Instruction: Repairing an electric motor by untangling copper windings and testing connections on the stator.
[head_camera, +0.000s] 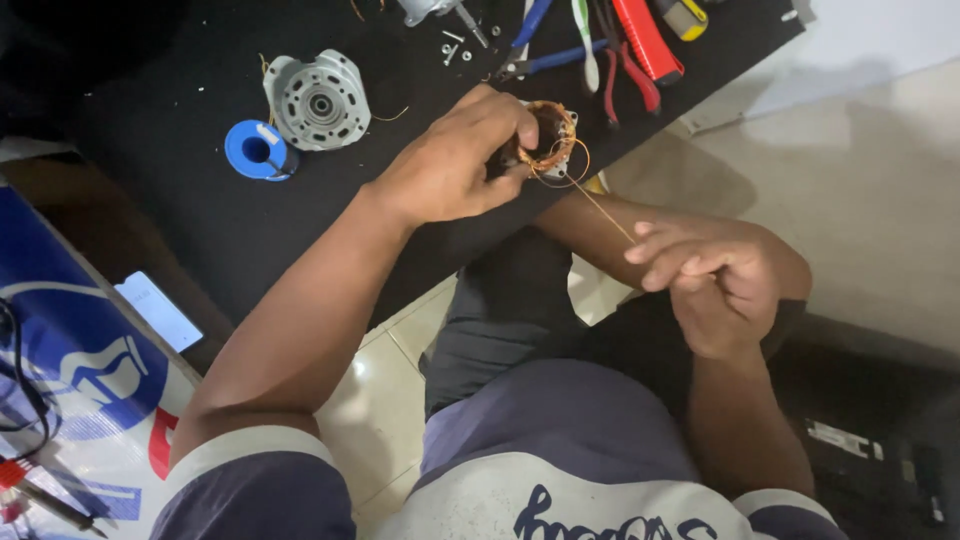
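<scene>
My left hand (455, 160) grips a small motor stator (548, 135) wound with copper coil, holding it at the edge of a black work mat (180, 200). A thin copper wire (600, 205) runs taut from the coil down to my right hand (715, 275), whose fingers are pinched on the wire's end above my lap.
On the mat lie a grey metal motor housing (317, 100), a blue roll of tape (258, 150), loose screws (455, 47), blue-handled pliers (545, 45), red-handled pliers (640, 60), a white-green toothbrush (585, 40) and a yellow-grey tool handle (683, 17). A blue-white printed sheet (70, 370) lies at the left.
</scene>
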